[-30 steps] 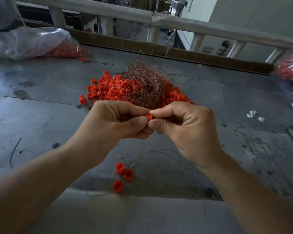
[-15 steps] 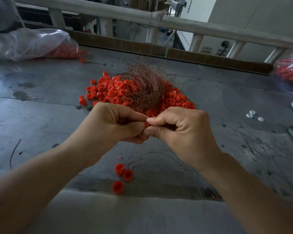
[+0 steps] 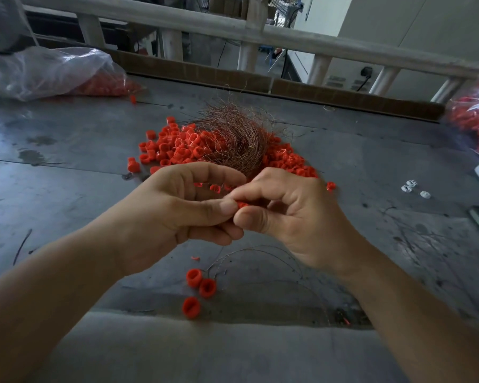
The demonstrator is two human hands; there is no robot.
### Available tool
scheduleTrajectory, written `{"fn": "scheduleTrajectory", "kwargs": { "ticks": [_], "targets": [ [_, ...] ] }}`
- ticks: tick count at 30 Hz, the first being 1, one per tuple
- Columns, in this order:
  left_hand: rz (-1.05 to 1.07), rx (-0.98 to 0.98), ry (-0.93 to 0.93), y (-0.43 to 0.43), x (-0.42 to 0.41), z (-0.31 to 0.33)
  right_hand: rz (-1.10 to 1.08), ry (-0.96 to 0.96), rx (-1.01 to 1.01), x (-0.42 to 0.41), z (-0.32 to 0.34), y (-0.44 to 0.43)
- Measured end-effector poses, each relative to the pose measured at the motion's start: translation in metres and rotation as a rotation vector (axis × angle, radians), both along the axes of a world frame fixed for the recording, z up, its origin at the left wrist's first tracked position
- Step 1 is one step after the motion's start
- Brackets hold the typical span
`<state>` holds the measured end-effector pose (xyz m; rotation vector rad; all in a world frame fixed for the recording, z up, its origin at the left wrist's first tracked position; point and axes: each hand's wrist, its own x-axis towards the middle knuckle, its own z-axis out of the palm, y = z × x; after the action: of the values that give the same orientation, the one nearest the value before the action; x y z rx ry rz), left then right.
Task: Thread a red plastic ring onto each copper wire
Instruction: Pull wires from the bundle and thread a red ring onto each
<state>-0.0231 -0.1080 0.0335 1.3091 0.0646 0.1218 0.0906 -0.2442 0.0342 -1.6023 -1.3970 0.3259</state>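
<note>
Our right hand (image 3: 296,217) pinches a red ring (image 3: 242,205) between thumb and forefinger. Our left hand (image 3: 166,214) is curled, thumb tip against that ring; we cannot tell whether it grips a wire. Three loose rings (image 3: 197,277) lie near the table's (image 3: 67,189) front edge. Beyond the hands, the wire bundle (image 3: 233,139) rests on a pile of rings (image 3: 172,150). A clear bag (image 3: 53,73) at the far left corner holds red rings, as does a second bag (image 3: 476,117) at the right edge.

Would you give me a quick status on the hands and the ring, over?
Left hand and right hand both pinching one red ring. Wire at ring too fine to see. Ring pile and copper wire bundle behind, nothing blocking.
</note>
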Motion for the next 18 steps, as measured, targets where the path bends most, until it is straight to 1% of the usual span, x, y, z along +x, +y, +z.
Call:
{"fn": "scheduleTrajectory", "kwargs": {
  "ticks": [2,4,5,8,9,13,18],
  "targets": [
    [-0.005,-0.032,-0.01,0.0,-0.001,0.0,-0.001,-0.083,-0.006,-0.001,0.002,0.0],
    [-0.01,-0.022,-0.046,-0.002,-0.001,0.002,-0.016,-0.09,0.008,-0.004,0.005,-0.002],
    [-0.001,0.014,-0.06,-0.004,-0.002,0.003,-0.021,-0.088,0.01,-0.006,0.006,-0.002],
    [0.057,0.202,-0.079,-0.007,-0.003,0.006,-0.022,-0.125,-0.021,-0.013,0.006,-0.002],
    [0.067,0.229,-0.088,-0.007,-0.004,0.005,-0.028,-0.135,-0.026,-0.014,0.004,-0.001],
    [0.064,0.258,-0.122,-0.008,-0.006,0.005,-0.028,-0.102,-0.008,-0.019,0.004,-0.001],
    [0.071,0.248,-0.163,-0.007,-0.009,0.006,-0.03,-0.043,0.047,-0.026,0.003,0.001]
  ]
}}
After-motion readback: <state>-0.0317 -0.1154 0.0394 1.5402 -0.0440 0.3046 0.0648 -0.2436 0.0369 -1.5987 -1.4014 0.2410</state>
